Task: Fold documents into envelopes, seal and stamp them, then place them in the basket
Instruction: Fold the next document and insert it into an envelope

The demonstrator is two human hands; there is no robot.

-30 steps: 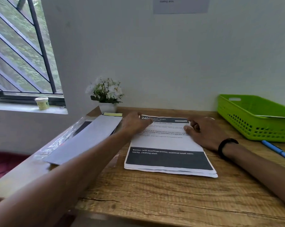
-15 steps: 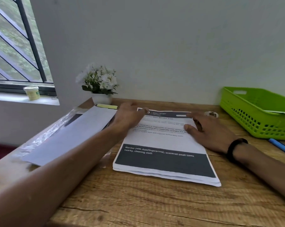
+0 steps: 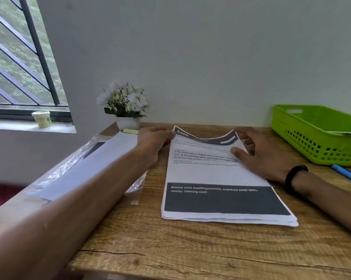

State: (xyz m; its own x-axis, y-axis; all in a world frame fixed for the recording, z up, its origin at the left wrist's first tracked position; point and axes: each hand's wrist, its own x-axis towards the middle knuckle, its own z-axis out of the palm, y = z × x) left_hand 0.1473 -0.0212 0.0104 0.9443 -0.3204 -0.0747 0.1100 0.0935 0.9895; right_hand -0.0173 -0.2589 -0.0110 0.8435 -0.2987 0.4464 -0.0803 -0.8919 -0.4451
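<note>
One basket [image 3: 312, 136], one pen [image 3: 346, 174], two hands.

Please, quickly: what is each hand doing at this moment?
Left hand: pinching the far left corner of the top white printed sheet, lifting it.
Right hand: pinching its far right corner.

Green basket [image 3: 304, 134] and blue pen [image 3: 346, 174] run off the frame's right edge; small print atop the top sheet [image 3: 211, 170] blurs.

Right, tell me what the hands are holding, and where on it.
Both hands hold the top sheet of the stack: left hand at its far-left corner, right hand at its far-right corner.
</note>
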